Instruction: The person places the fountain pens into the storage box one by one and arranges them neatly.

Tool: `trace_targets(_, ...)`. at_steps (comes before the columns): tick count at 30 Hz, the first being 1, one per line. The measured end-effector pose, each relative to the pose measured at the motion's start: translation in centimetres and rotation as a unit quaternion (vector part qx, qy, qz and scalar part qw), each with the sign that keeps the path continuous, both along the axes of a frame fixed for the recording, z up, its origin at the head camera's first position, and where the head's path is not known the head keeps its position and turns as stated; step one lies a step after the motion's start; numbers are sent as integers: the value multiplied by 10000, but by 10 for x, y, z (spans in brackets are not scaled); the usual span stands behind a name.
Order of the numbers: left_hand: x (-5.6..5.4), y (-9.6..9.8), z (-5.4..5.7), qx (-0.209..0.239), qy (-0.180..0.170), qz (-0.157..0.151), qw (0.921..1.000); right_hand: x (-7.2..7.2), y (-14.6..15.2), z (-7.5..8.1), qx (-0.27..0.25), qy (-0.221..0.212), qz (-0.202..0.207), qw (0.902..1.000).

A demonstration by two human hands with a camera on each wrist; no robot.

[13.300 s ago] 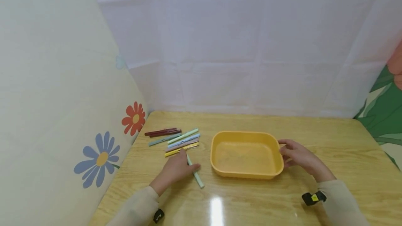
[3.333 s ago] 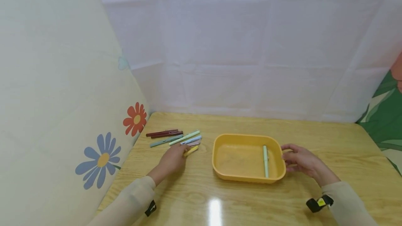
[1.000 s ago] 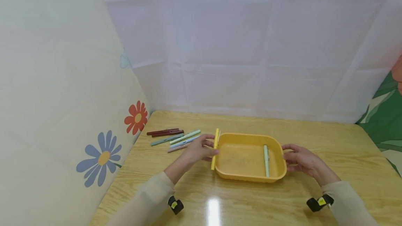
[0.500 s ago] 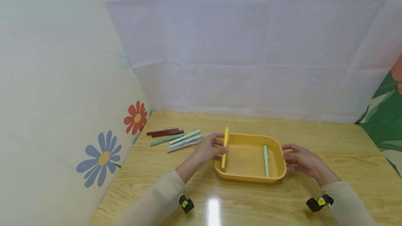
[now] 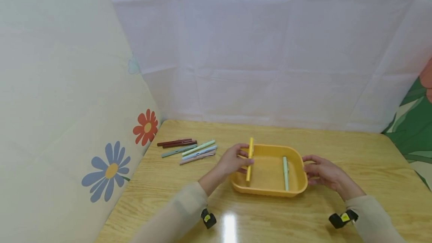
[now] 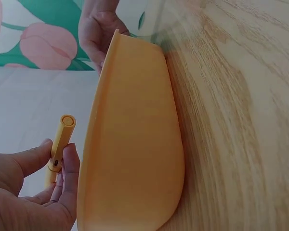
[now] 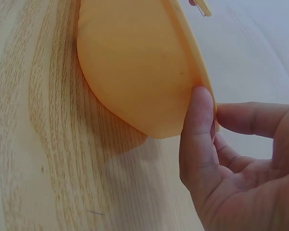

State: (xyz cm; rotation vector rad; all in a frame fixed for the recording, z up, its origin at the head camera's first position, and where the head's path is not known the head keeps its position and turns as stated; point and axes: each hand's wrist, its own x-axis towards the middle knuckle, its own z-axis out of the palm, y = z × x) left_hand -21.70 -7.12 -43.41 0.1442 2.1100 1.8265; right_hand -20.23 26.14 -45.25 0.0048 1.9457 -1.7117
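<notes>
In the head view my left hand holds a yellow pen between thumb and fingers, above the left part of a yellow-orange plastic tray. The left wrist view shows that pen pinched, one end toward the camera, beside the tray's outer wall. A light green pen lies inside the tray toward its right end. At the tray's right side my right hand grips the rim; thumb and fingers meet its edge in the right wrist view.
Left of the tray several capped pens lie on the wooden table: dark red pens, a teal pen, a light green pen, a light blue pen and a mauve pen. A white cloth hangs behind.
My left hand took the yellow pen from the row and carried it rightward over the tray. Earlier the light green pen went from the table into the tray. My right hand stays at the rim.
</notes>
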Motion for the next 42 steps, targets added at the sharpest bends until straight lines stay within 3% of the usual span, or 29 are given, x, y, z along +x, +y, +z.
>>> trace_targets(17,2,26,-8,331,-288,-91,9990,1,-1,-3,19,-62,-102,9999)
trace_targets(30,6,43,-11,229,-366,44,9991,1,-1,-1,9,-64,-124,9999)
trace_targets(42,9,54,-10,142,-506,-24,9986,0,-1,-1,-41,-102,-134,9998)
